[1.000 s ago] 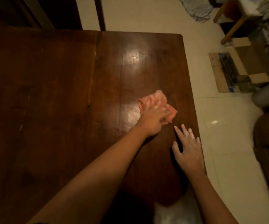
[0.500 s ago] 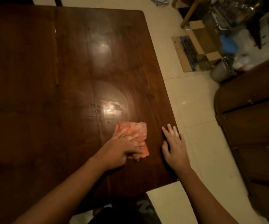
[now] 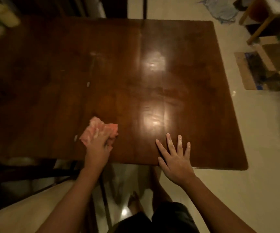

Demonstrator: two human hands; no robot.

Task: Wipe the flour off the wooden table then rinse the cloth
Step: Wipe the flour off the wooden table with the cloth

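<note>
Vs. half a sec ago: your left hand [image 3: 97, 148] has dragged the pink cloth [image 3: 102, 127] leftward along the near part of the desk [image 3: 178, 91]. Cloth & right hand [image 3: 176, 158] were just beside each other then and are now well apart. Left hand's fingers are curled down into the bunched cloth, gripping it against the wood. Your right hand hasn't changed its pose: flat, fingers spread and relaxed, holding nothing, palm over the desk's near edge, white dust on the fingertips. View has swung too, w/ more of the desk's left side showing. Small white flecks [image 3: 88, 84] lie on the wood beyond the cloth, another just left of it. Hard to read: the part of the cloth under your hand is hidden, fingertips are blurred, desk's left side is v. dark, and the stuff at top left is too smeared to name.
</note>
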